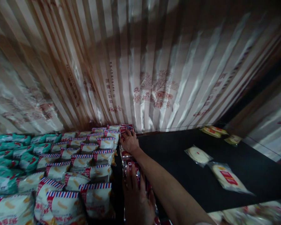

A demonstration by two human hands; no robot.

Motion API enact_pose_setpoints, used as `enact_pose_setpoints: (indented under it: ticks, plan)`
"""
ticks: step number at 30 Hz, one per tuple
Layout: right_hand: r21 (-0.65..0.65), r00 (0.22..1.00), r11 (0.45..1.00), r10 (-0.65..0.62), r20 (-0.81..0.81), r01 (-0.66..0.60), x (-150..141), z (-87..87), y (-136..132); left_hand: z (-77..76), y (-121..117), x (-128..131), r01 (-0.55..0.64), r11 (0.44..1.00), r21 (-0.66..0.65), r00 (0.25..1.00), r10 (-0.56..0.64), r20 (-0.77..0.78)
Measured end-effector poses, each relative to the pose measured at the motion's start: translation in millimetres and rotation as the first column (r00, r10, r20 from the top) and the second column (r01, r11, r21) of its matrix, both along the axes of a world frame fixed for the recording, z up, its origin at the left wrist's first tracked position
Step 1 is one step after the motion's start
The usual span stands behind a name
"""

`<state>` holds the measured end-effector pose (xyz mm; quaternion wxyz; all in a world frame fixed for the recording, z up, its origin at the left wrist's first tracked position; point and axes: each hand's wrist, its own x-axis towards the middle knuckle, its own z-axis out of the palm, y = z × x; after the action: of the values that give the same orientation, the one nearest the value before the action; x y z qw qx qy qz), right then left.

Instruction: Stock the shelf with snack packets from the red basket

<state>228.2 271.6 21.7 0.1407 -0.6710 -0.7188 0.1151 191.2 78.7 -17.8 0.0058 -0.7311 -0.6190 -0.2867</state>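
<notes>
My right hand (130, 142) reaches in from the lower right to the far end of a row of dark red packets. Its fingers are spread over the farthest red packet (125, 127), partly covering it. Nearer to me, my left hand (138, 198) lies palm down with fingers stretched over another dark red packet (131, 163) in the same row. Much of that packet is hidden under the hand. Left of the row stand several white snack bags (96, 198) with red-and-blue striped tops, in close lines.
Green bags (6, 181) fill the far left. On the black table (173, 156) at right lie a clear bag of round white flatbreads (198, 155), a red-labelled bag (229, 178) and yellow packets (212, 132). A printed curtain (121, 78) hangs behind. More bags (255, 214) lie front right.
</notes>
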Motion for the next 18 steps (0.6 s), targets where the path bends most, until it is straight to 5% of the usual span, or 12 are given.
enact_pose_setpoints:
  ticks: [18]
  plan:
    - [-0.014, 1.000, 1.000, -0.001, -0.003, 0.001, 1.8, -3.7, 1.9, -2.1, -0.3, -3.0, 0.016, 1.000, -0.013, 1.000, -0.016, -0.008]
